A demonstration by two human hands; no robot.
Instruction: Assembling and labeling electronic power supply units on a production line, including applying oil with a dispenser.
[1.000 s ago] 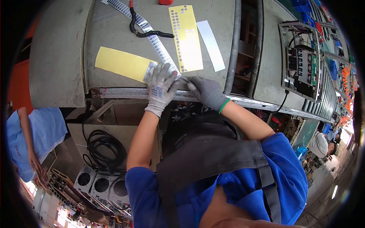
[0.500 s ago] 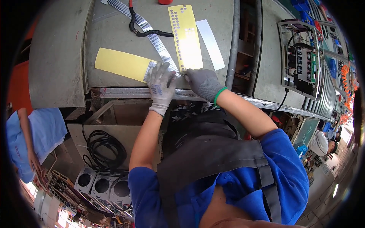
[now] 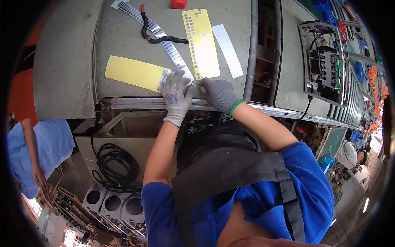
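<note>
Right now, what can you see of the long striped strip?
The striped strip is narrow, whitish with dark bars, apparently paper or film. It lies slightly bent on the grey bench, slanting from upper left down to the left hand and right hand; contact there is unclear. A black tool lies across it.

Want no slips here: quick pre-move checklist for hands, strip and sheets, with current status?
1. Gloves on left hand and right hand: ok, both gloved.
2. Hands at the near end of the striped strip: ok, one either side.
3. Strip free of loose tools: not ok, the black-handled tool lies across it.
4. Plain yellow sheet uncovered: not ok, left hand hides part of its right end.
5. Tool off the dotted yellow sheet: cannot tell, its tip reaches the left edge.
6. Right fingertips' grip: cannot tell, too small.
</note>
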